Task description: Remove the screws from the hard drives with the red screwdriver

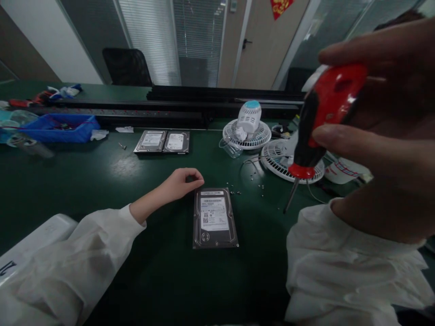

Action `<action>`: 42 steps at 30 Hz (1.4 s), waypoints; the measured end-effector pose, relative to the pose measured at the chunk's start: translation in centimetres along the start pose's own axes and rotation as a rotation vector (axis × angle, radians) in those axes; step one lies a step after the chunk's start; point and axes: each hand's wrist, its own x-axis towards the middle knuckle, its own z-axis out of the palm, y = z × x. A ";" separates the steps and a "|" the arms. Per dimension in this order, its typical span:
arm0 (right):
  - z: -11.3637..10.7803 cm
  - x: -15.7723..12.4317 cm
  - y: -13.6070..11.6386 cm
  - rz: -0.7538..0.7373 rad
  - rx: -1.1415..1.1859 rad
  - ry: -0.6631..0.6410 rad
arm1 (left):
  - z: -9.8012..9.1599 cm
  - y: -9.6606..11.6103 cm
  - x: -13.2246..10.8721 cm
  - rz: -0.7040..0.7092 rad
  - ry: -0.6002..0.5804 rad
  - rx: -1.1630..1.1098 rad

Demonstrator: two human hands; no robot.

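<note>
A hard drive (214, 217) lies label side up on the green table in front of me. At its far left corner is my left hand (183, 183), thumb and fingertips pinched together; whether anything small sits between them I cannot make out. Raised close to the camera on the right, my right hand (380, 113) grips a red and black screwdriver (326, 113) by its handle. The screwdriver's shaft points down, apart from the drive. Several tiny screws (239, 193) are scattered on the table just right of the drive's far end.
Two more hard drives (163, 141) lie side by side farther back. White fan parts (249, 127) stand at the back right, with a white tub (346, 170) beyond my right wrist. A blue tray (64, 129) sits at the back left. Black rails (176, 113) cross behind.
</note>
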 end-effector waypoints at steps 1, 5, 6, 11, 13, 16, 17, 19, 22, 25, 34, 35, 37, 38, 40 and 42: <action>-0.2 -0.2 -0.1 0.004 0.010 0.025 | 0.1 0.5 0.6 0.050 -0.018 0.057; 1.2 -0.8 -0.4 -0.179 0.276 0.340 | 1.6 2.7 3.4 0.200 -0.097 0.269; 1.7 -0.9 -0.6 -0.221 0.298 0.363 | 2.2 3.2 4.1 0.206 -0.121 0.299; 1.7 -1.6 -1.1 -0.269 0.266 0.355 | 4.6 4.3 7.2 0.208 -0.173 0.342; 0.7 -1.8 -1.0 -0.245 0.248 0.327 | 4.9 4.2 8.0 0.199 -0.194 0.365; -1.0 -1.8 -0.7 -0.131 0.153 0.193 | 5.0 4.1 8.5 0.191 -0.242 0.406; -1.5 -1.8 -0.6 -0.086 0.103 0.138 | 5.0 4.1 8.6 0.192 -0.263 0.421; -2.0 -1.8 -0.4 -0.032 0.046 0.072 | 4.8 4.3 8.7 0.203 -0.308 0.452; -1.8 -1.6 -0.2 -0.060 0.123 0.100 | 4.6 4.8 9.0 0.237 -0.374 0.501; -1.3 -1.4 0.0 -0.111 0.229 0.137 | 4.5 5.3 9.3 0.267 -0.424 0.552; -1.3 -1.2 0.3 -0.190 0.219 0.103 | 5.1 5.3 9.4 0.313 -0.459 0.656; -1.3 -1.2 0.3 -0.189 0.219 0.102 | 5.1 5.3 9.4 0.314 -0.460 0.660; -1.3 -1.1 0.2 -0.197 0.220 0.093 | 4.7 5.4 9.6 0.311 -0.458 0.664; -1.3 -1.0 0.1 -0.205 0.219 0.091 | 4.4 5.5 9.7 0.309 -0.452 0.667; -1.3 -0.9 0.0 -0.211 0.221 0.092 | 3.3 5.7 9.7 0.299 -0.424 0.662; -1.3 -0.8 -0.1 -0.217 0.212 0.091 | 1.7 6.0 9.5 0.269 -0.385 0.619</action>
